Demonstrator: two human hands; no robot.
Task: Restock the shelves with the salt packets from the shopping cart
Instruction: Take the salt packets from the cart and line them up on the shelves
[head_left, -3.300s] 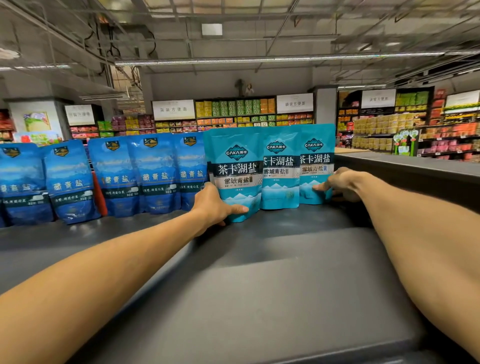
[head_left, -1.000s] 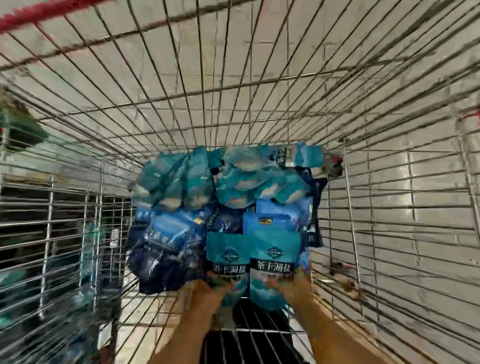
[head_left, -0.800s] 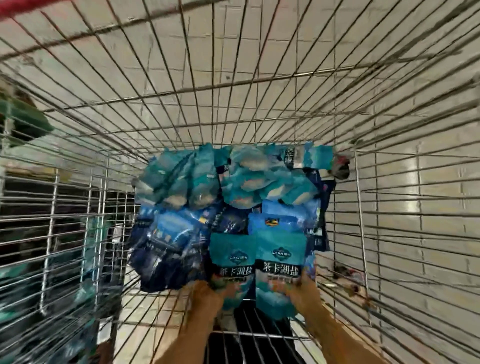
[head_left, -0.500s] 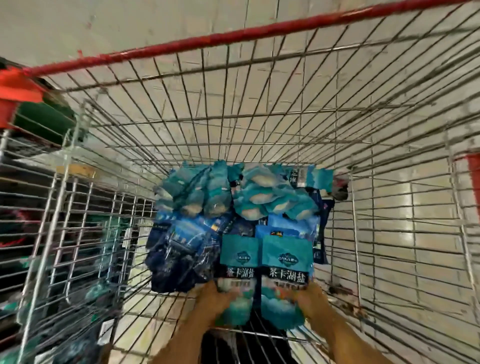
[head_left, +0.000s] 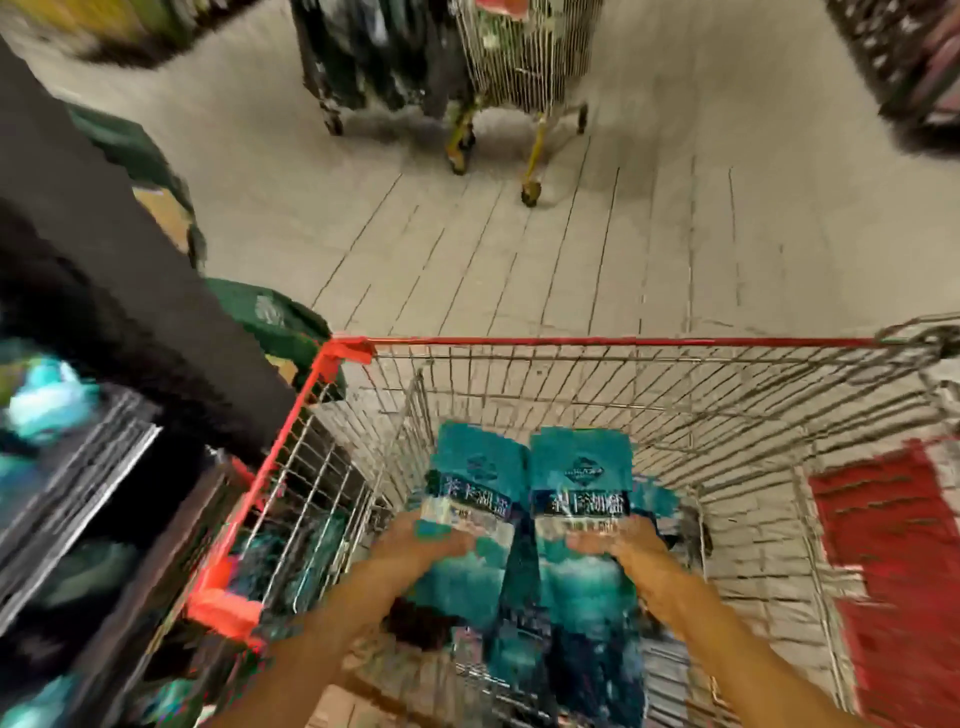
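Head camera shows my left hand (head_left: 421, 545) gripping one teal salt packet (head_left: 470, 525) at its middle, above the shopping cart (head_left: 597, 343); my right hand (head_left: 631, 548) grips the second packet (head_left: 582, 519) beside it. I judge them heavy, soft and a little slippery, so holding mid-body is safer than the thin top edge.

A wire shopping cart (head_left: 649, 405) with a red rim stood on the pale tiled floor (head_left: 519, 260), as did a second cart (head_left: 524, 57).
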